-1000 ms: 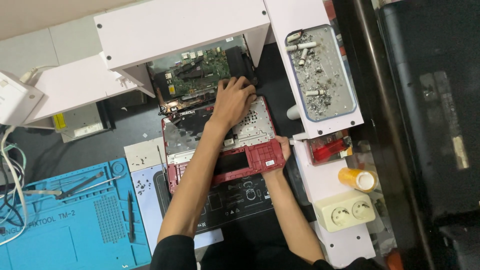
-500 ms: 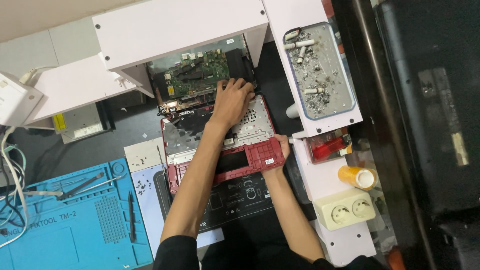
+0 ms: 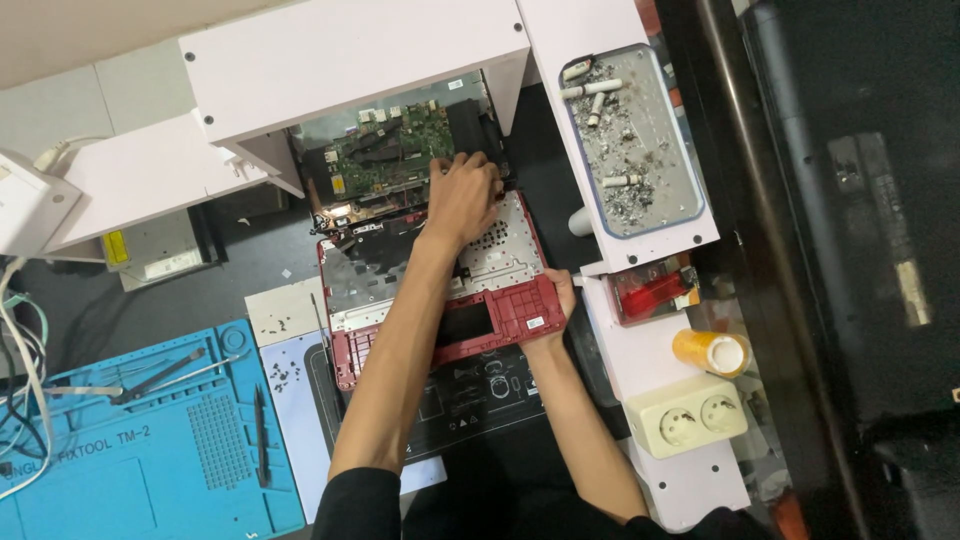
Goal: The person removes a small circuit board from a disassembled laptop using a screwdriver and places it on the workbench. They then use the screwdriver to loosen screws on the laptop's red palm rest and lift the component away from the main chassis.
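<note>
Your left hand (image 3: 463, 195) presses curled fingers on the red laptop shell (image 3: 440, 290) at frame centre; your right hand (image 3: 563, 295) clamps its edge. Upper right, a tray (image 3: 690, 215) holds cigarette butts (image 3: 598, 88) and ash.

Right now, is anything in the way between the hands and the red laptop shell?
No, nothing visible. The left hand already rests on the far edge of the red laptop shell, by the green circuit board. The right hand grips the shell's right corner.
</note>
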